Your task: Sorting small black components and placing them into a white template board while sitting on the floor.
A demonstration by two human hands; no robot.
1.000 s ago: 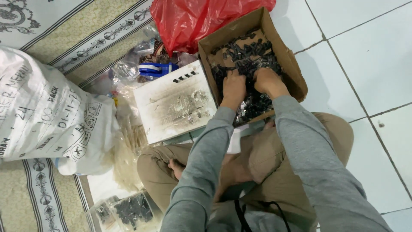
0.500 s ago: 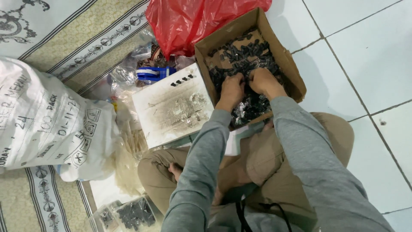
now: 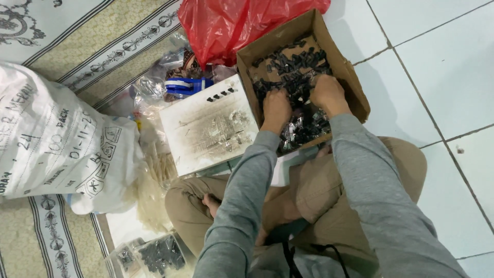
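Two hands are digging in the cardboard box (image 3: 350,82), which is sitting on the white tile floor (image 3: 442,67) right in front of the person's crossed legs (image 3: 319,195). The left hand (image 3: 276,108) is pressing down into the small black parts (image 3: 296,67) near the side of the box closest to the knees, with its fingers curled into the pile. The right hand (image 3: 329,93) is lying just beside it in the same box, fingers bent down among the parts too. I cannot tell if either hand is gripping any pieces.

A dirty white board (image 3: 208,126) is leaning against the left side of the box. A blue tape holder (image 3: 188,85) is lying just past that board. A big white sack (image 3: 56,139) is sitting well to the left of the box, on a patterned mat (image 3: 103,36). A red plastic bag (image 3: 231,23) is touching the far end of the box.
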